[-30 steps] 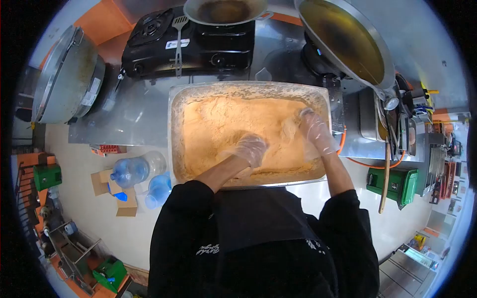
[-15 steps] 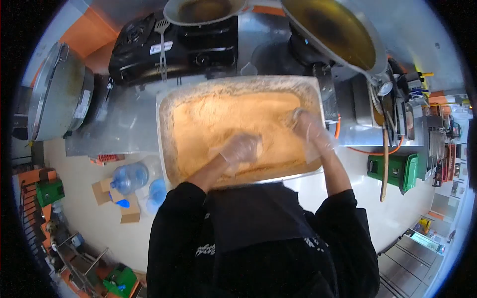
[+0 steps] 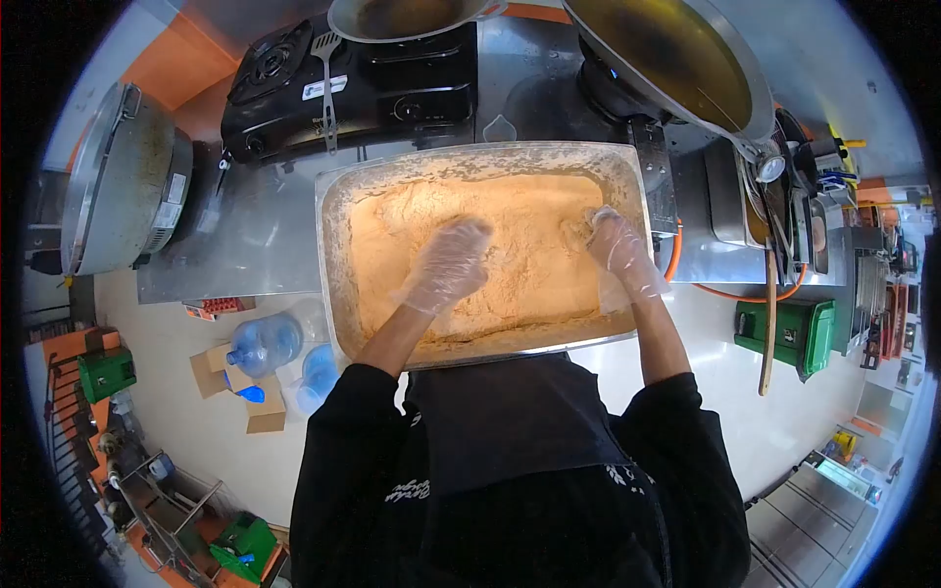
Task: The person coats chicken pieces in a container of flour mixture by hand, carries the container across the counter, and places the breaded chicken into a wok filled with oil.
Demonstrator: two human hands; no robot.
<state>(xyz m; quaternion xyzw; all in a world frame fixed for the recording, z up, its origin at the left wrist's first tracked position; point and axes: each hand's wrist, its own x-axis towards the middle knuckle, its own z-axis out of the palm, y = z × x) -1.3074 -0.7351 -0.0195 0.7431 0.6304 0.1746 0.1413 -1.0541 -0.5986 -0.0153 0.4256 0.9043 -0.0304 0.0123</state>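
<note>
A large metal tray [image 3: 480, 155] holds a bed of pale orange powder [image 3: 529, 279]. My left hand [image 3: 449, 263], in a clear plastic glove, is over the left-centre of the powder, its fingertips hidden at the powder. Near the tray's right side is my right hand [image 3: 619, 247], gloved the same way. Its fingers are curled together against a powder-coated lump [image 3: 576, 233], and what they hold is too small to make out.
Behind the tray stand a black gas stove [image 3: 402, 93] with a slotted spatula [image 3: 326, 83] and a wide pan of oil [image 3: 676, 59]. A large pot [image 3: 123, 186] is at the left. A wooden handle [image 3: 769, 333] juts out at the right.
My left hand has moved up and slightly left across the powder, away from the tray's near side. My right hand stays near the right side. The view has shifted slightly.
</note>
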